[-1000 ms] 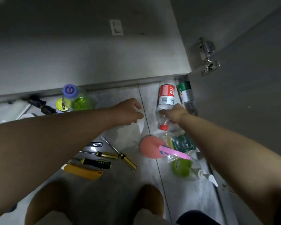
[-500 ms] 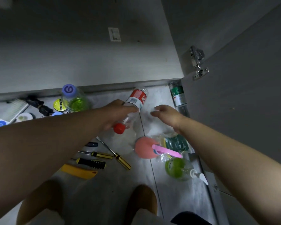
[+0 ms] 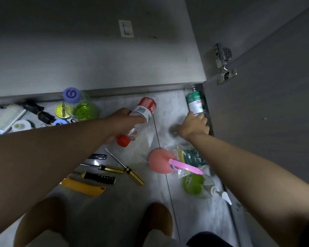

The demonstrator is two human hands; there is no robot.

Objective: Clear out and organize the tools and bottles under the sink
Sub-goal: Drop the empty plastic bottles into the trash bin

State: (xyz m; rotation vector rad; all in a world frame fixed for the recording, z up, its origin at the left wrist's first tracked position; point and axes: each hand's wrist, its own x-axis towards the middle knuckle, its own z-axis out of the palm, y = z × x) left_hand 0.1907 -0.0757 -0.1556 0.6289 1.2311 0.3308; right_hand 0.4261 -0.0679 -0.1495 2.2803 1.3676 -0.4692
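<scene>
My left hand grips a clear bottle with a red label and red cap, held tilted with the cap toward me, just above the floor. My right hand reaches to the green-labelled bottle lying by the open cabinet door; its fingers curl over the bottle's near end. Screwdrivers with yellow-and-black handles and a yellow utility knife lie on the floor near my left forearm. A bottle of green liquid with a purple cap stands at the cabinet base.
A pink round brush, bagged sponges and a clear pump bottle with green contents lie under my right forearm. Tape rolls, a white brush and small items sit at far left. The cabinet door stands open at right.
The red-capped bottle passed from my right hand to my left, which now holds it further left. My right hand moved right onto the green-labelled bottle.
</scene>
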